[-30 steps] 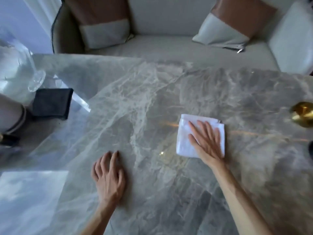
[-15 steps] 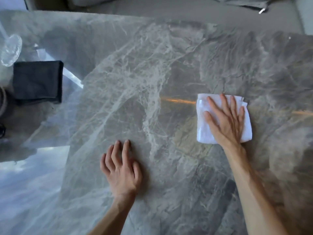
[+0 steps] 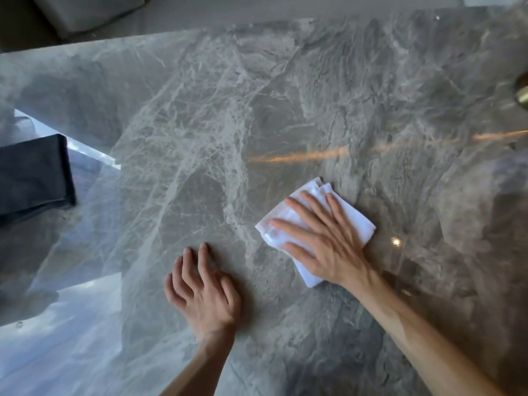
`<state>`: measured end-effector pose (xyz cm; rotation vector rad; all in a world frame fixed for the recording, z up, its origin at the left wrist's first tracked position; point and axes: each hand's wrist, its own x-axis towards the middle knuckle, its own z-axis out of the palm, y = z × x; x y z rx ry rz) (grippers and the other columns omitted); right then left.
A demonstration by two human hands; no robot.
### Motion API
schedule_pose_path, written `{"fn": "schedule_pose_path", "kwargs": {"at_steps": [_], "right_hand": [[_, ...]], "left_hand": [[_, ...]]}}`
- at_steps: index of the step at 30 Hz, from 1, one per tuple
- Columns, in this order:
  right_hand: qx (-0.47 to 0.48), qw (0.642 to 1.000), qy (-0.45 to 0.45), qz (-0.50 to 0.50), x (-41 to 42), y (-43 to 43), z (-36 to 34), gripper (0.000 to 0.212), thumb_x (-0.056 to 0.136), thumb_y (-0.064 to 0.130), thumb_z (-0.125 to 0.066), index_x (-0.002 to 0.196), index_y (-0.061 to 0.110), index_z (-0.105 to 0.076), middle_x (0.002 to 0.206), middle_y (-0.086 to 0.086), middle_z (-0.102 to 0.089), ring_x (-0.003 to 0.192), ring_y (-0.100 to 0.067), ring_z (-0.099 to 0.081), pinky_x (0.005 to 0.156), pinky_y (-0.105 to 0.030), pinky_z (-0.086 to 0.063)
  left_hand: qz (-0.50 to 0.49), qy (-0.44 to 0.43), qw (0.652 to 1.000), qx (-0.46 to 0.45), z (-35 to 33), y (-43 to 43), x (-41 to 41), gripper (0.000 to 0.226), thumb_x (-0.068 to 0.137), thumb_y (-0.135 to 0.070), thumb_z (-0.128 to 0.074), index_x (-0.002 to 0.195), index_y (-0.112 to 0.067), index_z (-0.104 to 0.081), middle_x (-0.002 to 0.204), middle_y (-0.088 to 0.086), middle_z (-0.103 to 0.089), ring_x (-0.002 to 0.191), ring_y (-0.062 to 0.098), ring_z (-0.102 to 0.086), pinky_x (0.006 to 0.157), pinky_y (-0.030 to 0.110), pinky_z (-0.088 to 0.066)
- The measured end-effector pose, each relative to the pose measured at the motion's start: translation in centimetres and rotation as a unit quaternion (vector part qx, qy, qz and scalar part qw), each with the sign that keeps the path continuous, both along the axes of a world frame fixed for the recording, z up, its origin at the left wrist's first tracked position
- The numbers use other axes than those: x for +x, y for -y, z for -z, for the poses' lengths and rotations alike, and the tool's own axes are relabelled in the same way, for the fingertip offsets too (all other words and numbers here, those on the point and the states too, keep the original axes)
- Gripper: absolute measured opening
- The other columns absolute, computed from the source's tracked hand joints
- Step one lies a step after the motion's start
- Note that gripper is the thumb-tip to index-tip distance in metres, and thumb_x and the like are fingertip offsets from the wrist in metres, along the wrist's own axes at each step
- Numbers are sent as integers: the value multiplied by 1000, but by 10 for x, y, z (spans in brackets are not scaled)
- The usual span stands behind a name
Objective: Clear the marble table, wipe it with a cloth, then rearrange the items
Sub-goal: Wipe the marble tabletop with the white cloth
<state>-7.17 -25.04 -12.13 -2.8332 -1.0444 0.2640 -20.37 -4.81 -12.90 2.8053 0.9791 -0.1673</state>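
Observation:
The grey veined marble table (image 3: 200, 115) fills the view. A folded white cloth (image 3: 351, 218) lies on it right of centre, turned at an angle. My right hand (image 3: 323, 241) presses flat on the cloth with fingers spread, covering most of it. My left hand (image 3: 204, 295) rests palm down on the bare marble nearer to me, fingers apart, holding nothing. A folded dark cloth (image 3: 31, 178) lies at the table's left edge.
A brass-coloured object (image 3: 523, 92) shows at the right edge, cut off by the frame. Beyond the table's far edge is a pale sofa seat with a cushion (image 3: 85, 10). Bright window reflections lie on the marble at lower left.
My right hand has slid the white cloth toward me and to the left, turning it at an angle. The left hand stays planted. My view has shifted, bringing the brass object into sight.

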Motion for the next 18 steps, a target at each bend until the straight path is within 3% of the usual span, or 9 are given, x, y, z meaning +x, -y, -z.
{"fn": "schedule_pose_path", "kwargs": {"at_steps": [4,8,11,13,15,18], "right_hand": [[-35,985,6,171,-15,35,-5,45,98,55,-35,140,45,-45,151,1,-40,142,-25,-35,114,-54,-23],[-97,914,24,394,-66,49,-7,47,99,49,-31,143,38,-43,150,-4,-38,137,-31,-37,111,-52,-28],[-43,859,7,511,-118,15,-5,53,94,50,-34,145,37,-43,153,-8,-36,144,-32,-30,116,-57,-19],[-25,873,-15,487,-142,-19,-6,57,91,52,-39,147,41,-38,156,-9,-35,146,-33,-28,117,-61,-15],[-32,916,-26,399,-152,-50,-7,58,92,53,-42,148,46,-30,158,-10,-33,146,-35,-29,115,-64,-18],[-13,945,-5,327,-116,-84,0,53,94,57,-44,146,46,-38,158,-4,-34,147,-31,-29,115,-63,-20]], "left_hand": [[2,-6,1000,-4,-1,-1,-1,65,80,-29,-35,144,-19,-35,150,11,-34,140,33,-27,117,52,-13],[6,-17,1000,-14,-1,-1,0,67,78,-31,-34,145,-19,-33,152,11,-32,140,33,-26,117,53,-13],[7,-22,1000,-18,-1,-2,-1,67,79,-32,-34,145,-20,-34,152,11,-32,141,33,-26,117,53,-14],[7,-16,1000,-23,-1,-2,-1,67,79,-31,-34,145,-20,-34,152,11,-33,141,33,-26,117,53,-14],[7,-2,1000,-25,-1,-3,-2,66,80,-30,-35,145,-20,-35,151,11,-34,140,33,-27,116,53,-15],[2,12,1000,-28,0,-2,-2,62,83,-29,-35,144,-20,-37,150,11,-36,140,32,-28,117,53,-15]]}}
